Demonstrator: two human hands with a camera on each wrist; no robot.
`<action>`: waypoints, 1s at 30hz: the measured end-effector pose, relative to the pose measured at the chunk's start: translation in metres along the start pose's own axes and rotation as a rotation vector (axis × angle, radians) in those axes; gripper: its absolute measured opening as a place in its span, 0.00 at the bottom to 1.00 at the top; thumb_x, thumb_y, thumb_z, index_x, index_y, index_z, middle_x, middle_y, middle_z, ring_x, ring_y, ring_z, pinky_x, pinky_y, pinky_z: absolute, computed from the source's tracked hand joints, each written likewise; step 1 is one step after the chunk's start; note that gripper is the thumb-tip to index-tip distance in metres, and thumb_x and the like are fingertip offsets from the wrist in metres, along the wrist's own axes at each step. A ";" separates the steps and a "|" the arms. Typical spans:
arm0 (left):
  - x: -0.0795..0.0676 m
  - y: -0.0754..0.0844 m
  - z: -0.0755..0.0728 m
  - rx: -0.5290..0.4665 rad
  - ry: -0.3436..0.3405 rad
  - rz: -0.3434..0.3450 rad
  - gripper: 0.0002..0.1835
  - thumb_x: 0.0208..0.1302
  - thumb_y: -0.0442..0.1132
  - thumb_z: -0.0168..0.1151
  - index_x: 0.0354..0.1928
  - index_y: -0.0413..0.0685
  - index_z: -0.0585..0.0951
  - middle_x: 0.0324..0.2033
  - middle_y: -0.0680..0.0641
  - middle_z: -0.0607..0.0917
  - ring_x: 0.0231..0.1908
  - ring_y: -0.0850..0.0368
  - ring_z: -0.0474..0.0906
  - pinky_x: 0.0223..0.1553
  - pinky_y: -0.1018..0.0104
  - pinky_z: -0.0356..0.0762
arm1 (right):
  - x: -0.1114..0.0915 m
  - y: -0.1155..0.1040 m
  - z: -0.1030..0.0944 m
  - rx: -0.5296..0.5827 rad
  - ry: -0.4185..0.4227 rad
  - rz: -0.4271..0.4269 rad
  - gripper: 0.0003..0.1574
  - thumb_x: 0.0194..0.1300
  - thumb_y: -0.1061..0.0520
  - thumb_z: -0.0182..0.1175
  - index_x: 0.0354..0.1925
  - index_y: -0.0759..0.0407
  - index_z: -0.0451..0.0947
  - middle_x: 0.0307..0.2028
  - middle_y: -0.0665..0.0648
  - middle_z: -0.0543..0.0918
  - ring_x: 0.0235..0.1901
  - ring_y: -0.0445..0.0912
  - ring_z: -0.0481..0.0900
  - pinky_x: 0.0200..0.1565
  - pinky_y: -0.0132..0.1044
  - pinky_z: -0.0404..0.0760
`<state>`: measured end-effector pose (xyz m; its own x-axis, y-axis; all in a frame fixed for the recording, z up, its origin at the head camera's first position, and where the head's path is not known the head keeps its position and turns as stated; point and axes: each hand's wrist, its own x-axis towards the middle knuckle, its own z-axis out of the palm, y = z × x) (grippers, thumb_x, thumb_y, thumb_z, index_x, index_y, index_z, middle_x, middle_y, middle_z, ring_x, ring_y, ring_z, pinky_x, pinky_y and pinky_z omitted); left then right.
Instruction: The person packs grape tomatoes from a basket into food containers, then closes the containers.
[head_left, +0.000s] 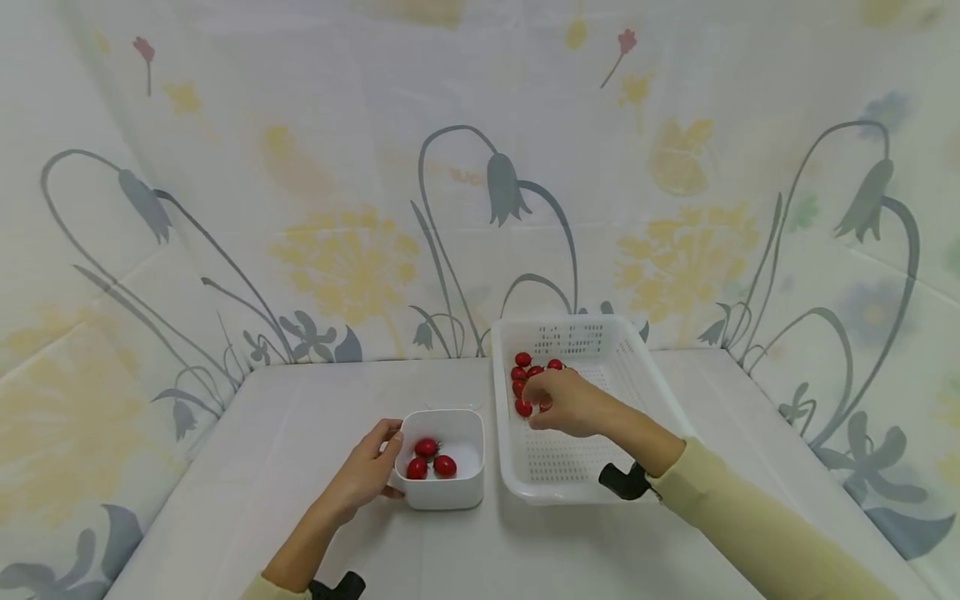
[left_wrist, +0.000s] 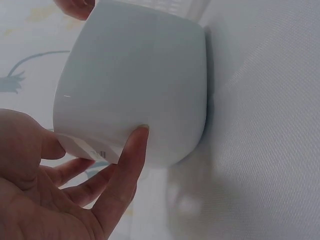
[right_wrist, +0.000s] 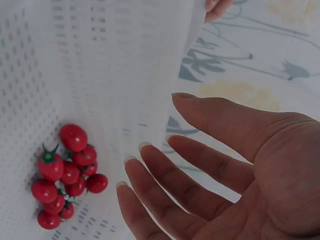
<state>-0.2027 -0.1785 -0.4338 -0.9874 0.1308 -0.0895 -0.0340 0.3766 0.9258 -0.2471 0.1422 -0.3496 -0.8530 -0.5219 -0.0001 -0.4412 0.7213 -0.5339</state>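
My left hand [head_left: 362, 473] grips a corner of a small white square container [head_left: 444, 495], thumb and fingers spread on its outer walls, as the left wrist view shows. Three red cherry tomatoes [head_left: 445, 466] lie inside it. Over the left part of a white perforated basket [head_left: 555, 468] is my right hand [head_left: 572, 403], hiding some of the fruit in the head view. Several cherry tomatoes [right_wrist: 73, 138] with green stems cluster on the basket floor. In the right wrist view the fingers [right_wrist: 187, 192] are apart from them, loosely extended and holding nothing.
A white cloth [head_left: 285, 433] covers the table under both vessels. Behind it and at the sides hangs a curtain [head_left: 465, 75] with a flower print. The basket stands right of the container, a narrow gap between them.
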 end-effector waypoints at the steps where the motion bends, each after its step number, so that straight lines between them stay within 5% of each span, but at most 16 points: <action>1: 0.000 0.000 0.000 0.001 0.001 0.001 0.20 0.81 0.39 0.47 0.68 0.41 0.69 0.64 0.34 0.72 0.54 0.37 0.77 0.29 0.53 0.89 | -0.001 0.003 -0.001 -0.004 0.001 0.000 0.15 0.60 0.62 0.70 0.47 0.62 0.84 0.43 0.56 0.86 0.44 0.52 0.81 0.51 0.50 0.84; 8: 0.001 0.000 0.001 0.009 -0.002 -0.006 0.20 0.81 0.39 0.47 0.69 0.41 0.68 0.65 0.34 0.71 0.57 0.34 0.75 0.29 0.53 0.89 | 0.002 0.028 -0.014 -0.034 0.023 0.022 0.17 0.63 0.60 0.70 0.48 0.68 0.83 0.42 0.61 0.86 0.43 0.52 0.81 0.48 0.49 0.85; 18: 0.001 -0.001 0.002 0.007 0.005 0.000 0.20 0.81 0.40 0.47 0.68 0.40 0.69 0.63 0.35 0.73 0.54 0.36 0.78 0.28 0.53 0.89 | 0.014 0.069 -0.024 -0.023 0.032 0.163 0.16 0.67 0.57 0.67 0.46 0.69 0.82 0.42 0.64 0.86 0.42 0.55 0.83 0.43 0.50 0.86; 30: 0.000 0.000 0.002 -0.009 0.005 -0.002 0.19 0.81 0.40 0.47 0.68 0.41 0.69 0.63 0.34 0.72 0.54 0.36 0.77 0.28 0.52 0.89 | 0.031 0.097 -0.015 0.212 0.017 0.384 0.18 0.69 0.57 0.64 0.45 0.74 0.82 0.42 0.70 0.86 0.40 0.60 0.87 0.41 0.45 0.89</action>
<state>-0.2028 -0.1768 -0.4343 -0.9880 0.1258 -0.0891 -0.0368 0.3689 0.9287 -0.3203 0.2027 -0.3886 -0.9491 -0.2254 -0.2199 -0.0257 0.7514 -0.6593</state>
